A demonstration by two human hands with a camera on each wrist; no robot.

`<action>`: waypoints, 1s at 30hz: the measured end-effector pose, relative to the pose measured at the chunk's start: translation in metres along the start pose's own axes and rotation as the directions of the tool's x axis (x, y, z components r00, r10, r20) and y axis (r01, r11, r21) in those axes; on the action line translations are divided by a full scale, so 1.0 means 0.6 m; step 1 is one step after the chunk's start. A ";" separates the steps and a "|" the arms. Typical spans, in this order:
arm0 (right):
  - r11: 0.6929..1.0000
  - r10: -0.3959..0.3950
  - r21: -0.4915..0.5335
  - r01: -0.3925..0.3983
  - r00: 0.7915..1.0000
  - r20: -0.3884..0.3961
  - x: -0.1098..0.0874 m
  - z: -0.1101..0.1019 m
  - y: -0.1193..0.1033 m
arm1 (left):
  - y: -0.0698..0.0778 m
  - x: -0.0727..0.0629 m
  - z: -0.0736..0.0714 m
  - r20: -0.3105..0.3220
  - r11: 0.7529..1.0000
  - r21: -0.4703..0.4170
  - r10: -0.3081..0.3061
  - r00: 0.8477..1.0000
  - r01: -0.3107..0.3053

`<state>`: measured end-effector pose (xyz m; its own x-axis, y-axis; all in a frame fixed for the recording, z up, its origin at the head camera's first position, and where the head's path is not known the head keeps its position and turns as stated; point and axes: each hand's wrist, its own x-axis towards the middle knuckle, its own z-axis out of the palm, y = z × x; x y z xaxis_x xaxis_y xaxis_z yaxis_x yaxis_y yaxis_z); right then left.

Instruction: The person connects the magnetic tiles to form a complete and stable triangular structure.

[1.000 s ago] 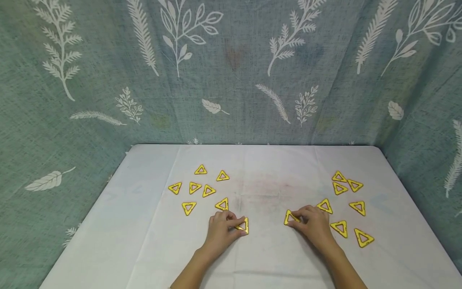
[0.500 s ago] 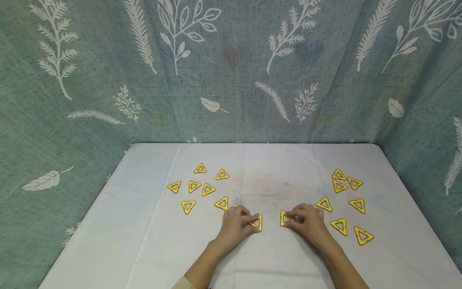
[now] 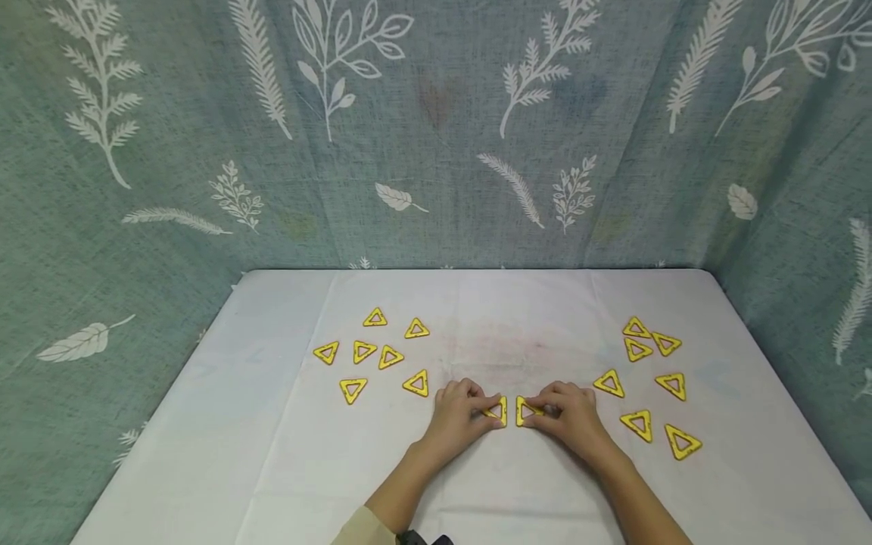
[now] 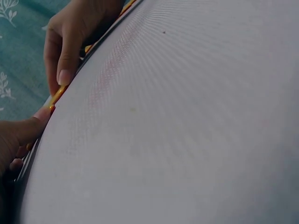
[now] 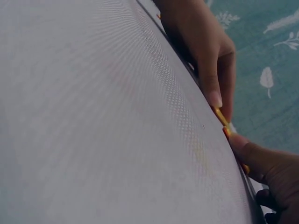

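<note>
In the head view my left hand [image 3: 458,416] pinches a yellow triangle tile [image 3: 503,412], hollow in the middle, between thumb and fingers. Facing it, my right hand [image 3: 571,418] pinches a second yellow triangle tile [image 3: 520,412] the same way. The straight sides of both tiles run parallel, with a narrow strip of white cloth showing between them. Both tiles lie flat, close over the cloth. Seen edge-on in the left wrist view, the tile in my right hand [image 4: 74,37] nearly lines up with the other; fingers cover part of each.
Several loose yellow triangle tiles [image 3: 352,390] are scattered on the left of the white-covered table [image 3: 381,469]. Several more triangle tiles [image 3: 636,425] lie to the right, some touching one another. A green leaf-patterned curtain [image 3: 436,189] hangs behind and at the sides.
My left hand has slid its tile to the right, and my right hand has brought its tile to the left. The gap between the two tiles has narrowed greatly.
</note>
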<state>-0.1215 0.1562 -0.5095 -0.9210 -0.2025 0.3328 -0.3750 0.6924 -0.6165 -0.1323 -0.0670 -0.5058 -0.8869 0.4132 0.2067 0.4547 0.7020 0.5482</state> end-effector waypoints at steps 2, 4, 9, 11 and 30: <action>1.000 -0.003 0.004 0.003 1.000 0.000 0.003 0.002 0.000 | 0.001 0.005 0.002 0.009 1.000 0.011 -0.003 1.000 0.003; 1.000 -0.001 0.009 0.001 1.000 0.000 0.006 0.004 0.000 | 0.003 0.011 0.003 0.017 1.000 0.011 -0.006 1.000 0.005; 1.000 0.003 0.004 -0.003 1.000 0.006 0.013 0.005 0.000 | 0.005 0.025 0.007 0.024 1.000 0.016 -0.023 0.999 0.022; 1.000 0.005 0.003 -0.005 1.000 0.008 0.015 0.005 0.000 | 0.005 0.027 0.009 0.026 0.999 0.011 -0.034 0.999 0.034; 0.998 -0.053 0.017 0.056 0.992 -0.113 0.006 0.013 0.006 | 0.001 0.019 0.025 -0.144 0.998 0.055 0.037 0.989 -0.029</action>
<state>-0.1273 0.1523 -0.5162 -0.8819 -0.1598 0.4435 -0.4274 0.6679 -0.6093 -0.1409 -0.0535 -0.5151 -0.8720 0.3511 0.3412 0.4843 0.7205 0.4964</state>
